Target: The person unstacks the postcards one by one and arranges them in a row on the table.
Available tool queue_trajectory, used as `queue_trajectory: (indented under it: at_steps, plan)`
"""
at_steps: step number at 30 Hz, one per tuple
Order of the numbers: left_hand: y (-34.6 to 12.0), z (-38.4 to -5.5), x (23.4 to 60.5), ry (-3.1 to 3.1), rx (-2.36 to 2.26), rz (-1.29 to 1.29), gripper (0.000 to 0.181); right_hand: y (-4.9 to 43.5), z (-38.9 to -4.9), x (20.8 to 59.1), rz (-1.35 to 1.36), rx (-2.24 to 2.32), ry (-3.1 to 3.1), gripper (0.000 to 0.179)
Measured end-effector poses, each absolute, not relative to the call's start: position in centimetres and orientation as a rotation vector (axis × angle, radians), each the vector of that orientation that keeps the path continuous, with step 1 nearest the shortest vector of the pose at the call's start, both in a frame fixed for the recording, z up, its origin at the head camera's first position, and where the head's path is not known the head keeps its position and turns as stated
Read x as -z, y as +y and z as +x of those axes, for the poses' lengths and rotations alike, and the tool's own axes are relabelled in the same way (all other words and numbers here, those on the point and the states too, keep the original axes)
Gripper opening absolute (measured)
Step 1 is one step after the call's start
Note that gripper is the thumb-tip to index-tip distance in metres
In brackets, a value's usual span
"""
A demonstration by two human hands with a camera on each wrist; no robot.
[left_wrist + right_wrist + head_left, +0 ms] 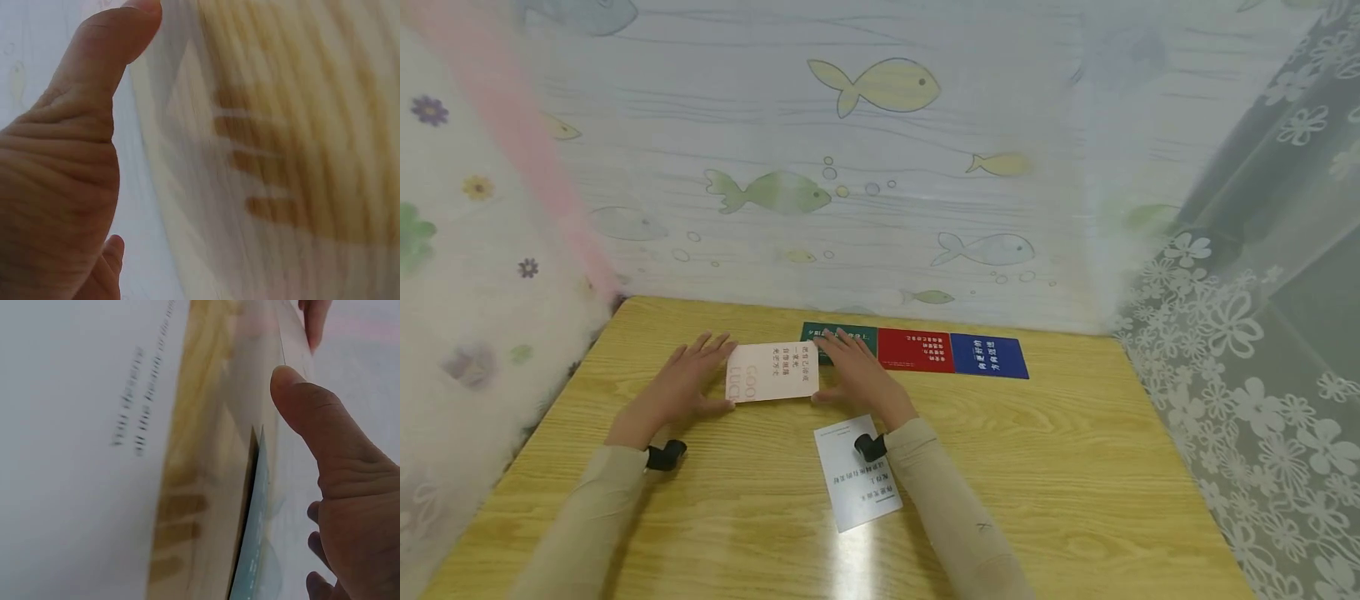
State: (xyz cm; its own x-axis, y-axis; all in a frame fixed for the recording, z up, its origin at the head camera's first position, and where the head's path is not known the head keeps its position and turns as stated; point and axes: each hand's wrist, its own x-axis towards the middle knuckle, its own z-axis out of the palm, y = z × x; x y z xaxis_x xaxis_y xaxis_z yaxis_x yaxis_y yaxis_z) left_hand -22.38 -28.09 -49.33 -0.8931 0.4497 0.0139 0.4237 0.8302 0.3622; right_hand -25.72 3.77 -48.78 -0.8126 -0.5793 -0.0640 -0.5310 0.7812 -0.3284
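A pale pink card (772,372) with dark characters and "GOOD LUCK" lettering is held between both hands in the head view. My left hand (688,379) grips its left edge, thumb at the near corner. At the right edge, my right hand (857,373) pinches it, its fingers reaching over a green card (838,332) and hiding part of it. In the right wrist view the right thumb (325,415) touches the pink card's edge (294,337). The left thumb (94,56) shows in the left wrist view, with reflections of fingers and a card corner on the tabletop.
Right of the green card, a red card (916,350) and a blue card (989,356) continue the row on the wooden table (1075,467). A white card (848,483) lies askew under the right wrist. Fish-patterned fabric (880,208) hangs behind the table; lace curtain (1240,400) hangs at the right.
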Motion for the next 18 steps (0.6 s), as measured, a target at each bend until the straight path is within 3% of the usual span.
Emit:
queue_trajectory:
  at_steps: [18]
  plan:
    - [-30.0, -28.0, 48.4, 2.853, -0.344, 0.681, 0.100, 1.5, -29.8, 49.3, -0.801, 0.518, 2.729, 0.095]
